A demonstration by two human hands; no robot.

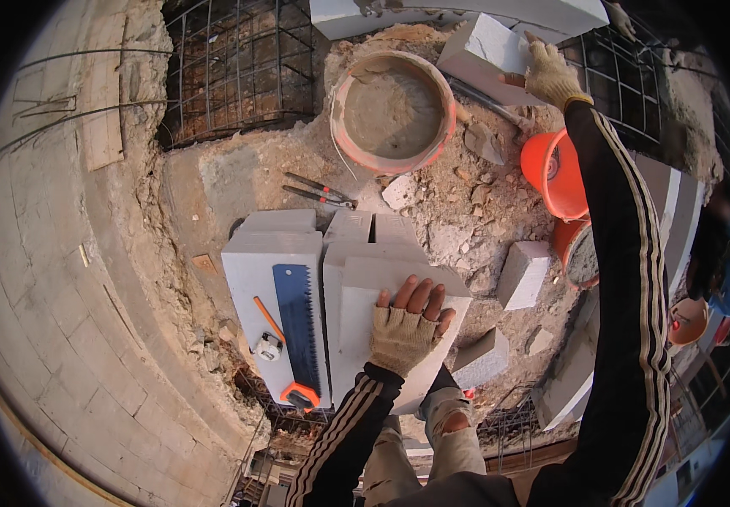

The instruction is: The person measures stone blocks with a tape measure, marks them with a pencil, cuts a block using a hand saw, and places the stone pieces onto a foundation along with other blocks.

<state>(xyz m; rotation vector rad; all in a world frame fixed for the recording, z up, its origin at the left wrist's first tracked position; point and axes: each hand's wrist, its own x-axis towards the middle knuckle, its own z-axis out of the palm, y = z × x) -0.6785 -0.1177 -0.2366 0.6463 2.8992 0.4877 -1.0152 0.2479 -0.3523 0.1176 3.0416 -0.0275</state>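
Note:
My left hand point(405, 329), in a fingerless beige glove, lies flat with fingers stretched on a pale block point(361, 338) in front of me. Beside it stands another pale block point(251, 279), bearing a blue-bladed handsaw point(299, 325) with an orange and black handle, an orange pencil point(269, 316) and a white tape measure point(269, 346). My right arm reaches far forward. Its gloved hand point(551, 74) rests on a white block point(487, 55) at the far right, thumb and index finger spread apart; the other fingers are partly hidden.
A large tub of grey mortar point(393, 110) stands ahead, with pincers point(321, 193) lying nearer. Orange buckets point(566, 182) sit beside my right arm. Cut blocks point(524, 275) and rubble lie on the ground. Steel rebar grids point(247, 63) span pits at the far left and right.

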